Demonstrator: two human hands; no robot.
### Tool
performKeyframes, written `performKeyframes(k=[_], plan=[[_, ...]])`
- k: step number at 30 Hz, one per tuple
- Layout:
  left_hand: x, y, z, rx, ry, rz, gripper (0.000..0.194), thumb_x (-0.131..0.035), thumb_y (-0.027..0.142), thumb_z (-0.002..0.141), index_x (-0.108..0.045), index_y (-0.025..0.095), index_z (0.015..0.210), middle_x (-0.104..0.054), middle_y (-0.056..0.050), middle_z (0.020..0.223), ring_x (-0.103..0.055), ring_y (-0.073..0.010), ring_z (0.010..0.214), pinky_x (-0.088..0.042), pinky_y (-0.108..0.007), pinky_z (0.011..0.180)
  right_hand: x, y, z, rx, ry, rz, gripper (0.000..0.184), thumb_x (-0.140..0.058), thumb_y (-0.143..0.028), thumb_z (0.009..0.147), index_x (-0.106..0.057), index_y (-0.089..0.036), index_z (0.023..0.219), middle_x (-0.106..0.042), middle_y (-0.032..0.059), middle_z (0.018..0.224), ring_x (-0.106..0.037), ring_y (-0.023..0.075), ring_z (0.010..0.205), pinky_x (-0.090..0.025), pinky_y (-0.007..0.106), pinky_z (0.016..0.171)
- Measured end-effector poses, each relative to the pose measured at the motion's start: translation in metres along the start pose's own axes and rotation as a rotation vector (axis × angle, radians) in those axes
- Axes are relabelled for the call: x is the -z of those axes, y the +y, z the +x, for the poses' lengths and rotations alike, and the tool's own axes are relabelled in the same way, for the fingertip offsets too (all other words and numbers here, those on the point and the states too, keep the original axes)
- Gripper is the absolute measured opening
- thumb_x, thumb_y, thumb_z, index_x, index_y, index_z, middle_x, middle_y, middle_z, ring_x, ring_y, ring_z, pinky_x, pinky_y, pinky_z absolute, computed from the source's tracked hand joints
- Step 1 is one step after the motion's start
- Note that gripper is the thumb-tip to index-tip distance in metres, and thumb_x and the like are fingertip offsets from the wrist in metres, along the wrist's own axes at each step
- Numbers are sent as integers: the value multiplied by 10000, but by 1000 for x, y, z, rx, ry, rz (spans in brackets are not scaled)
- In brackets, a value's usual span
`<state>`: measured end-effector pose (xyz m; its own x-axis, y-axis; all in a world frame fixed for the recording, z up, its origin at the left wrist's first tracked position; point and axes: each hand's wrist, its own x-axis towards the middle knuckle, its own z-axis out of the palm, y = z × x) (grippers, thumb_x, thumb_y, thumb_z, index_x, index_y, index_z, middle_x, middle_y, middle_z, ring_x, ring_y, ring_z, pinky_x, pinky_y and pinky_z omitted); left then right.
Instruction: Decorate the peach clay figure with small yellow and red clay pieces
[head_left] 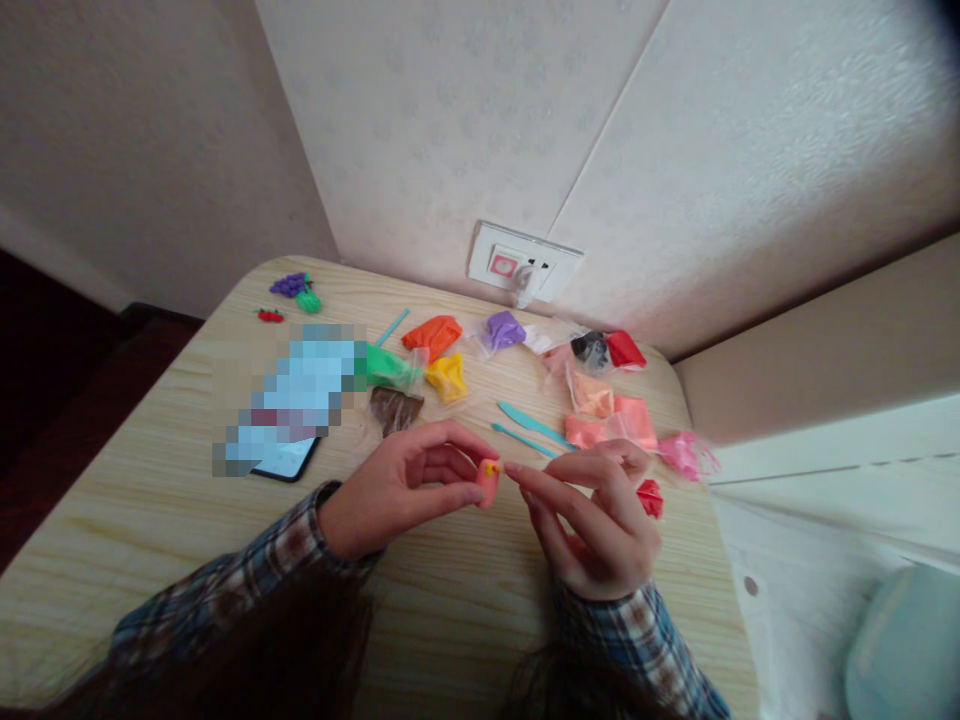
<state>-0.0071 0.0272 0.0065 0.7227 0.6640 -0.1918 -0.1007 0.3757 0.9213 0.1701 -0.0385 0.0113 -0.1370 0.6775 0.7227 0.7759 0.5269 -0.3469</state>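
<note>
Blocky blurring covered most of my phone (291,457). My left hand (409,485) hid the near part of the brown packet (396,406). The yellow bit (491,467) on the pink piece (487,488) was too small to identify; whether my right hand (600,520) gripped anything was unclear. A pale-blue object (904,645) at right was cut off.

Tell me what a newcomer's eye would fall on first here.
Probably the small pink piece with yellow at its top, held in the left hand near the middle, the right hand close beside it. Next, the bright bags spread across the table beyond the hands. Then the purple cluster near the table's far left corner.
</note>
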Motion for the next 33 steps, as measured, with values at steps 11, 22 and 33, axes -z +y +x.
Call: performKeyframes(k=[11, 22, 33], plan=[[-1, 1, 0, 3, 4, -5, 198, -692, 148, 727, -598, 143, 901, -675, 5, 758, -642, -118, 736, -492, -230, 701, 0, -1, -1, 10, -29, -29, 207, -592, -87, 818, -670, -206, 970, -566, -16, 734, -548, 103, 635, -335, 370, 740], [0, 1, 0, -2, 12, 2, 210, -705, 163, 718, -602, 151, 900, -674, 3, 775, -644, -128, 738, -499, -243, 702, 1, 0, -2, 12, -16, -36, 248, -592, -83, 807, -677, -226, 992, -569, -17, 737, -555, 110, 639, -328, 375, 753], [0, 1, 0, 7, 4, -26, 208, -706, 147, 718, -606, 148, 901, -680, 9, 771, -644, -109, 738, -493, -212, 691, 0, -1, -1, 18, -13, -18, 244, -577, -86, 822, -674, -218, 1003, -559, -23, 722, -545, 102, 630, -325, 370, 762]])
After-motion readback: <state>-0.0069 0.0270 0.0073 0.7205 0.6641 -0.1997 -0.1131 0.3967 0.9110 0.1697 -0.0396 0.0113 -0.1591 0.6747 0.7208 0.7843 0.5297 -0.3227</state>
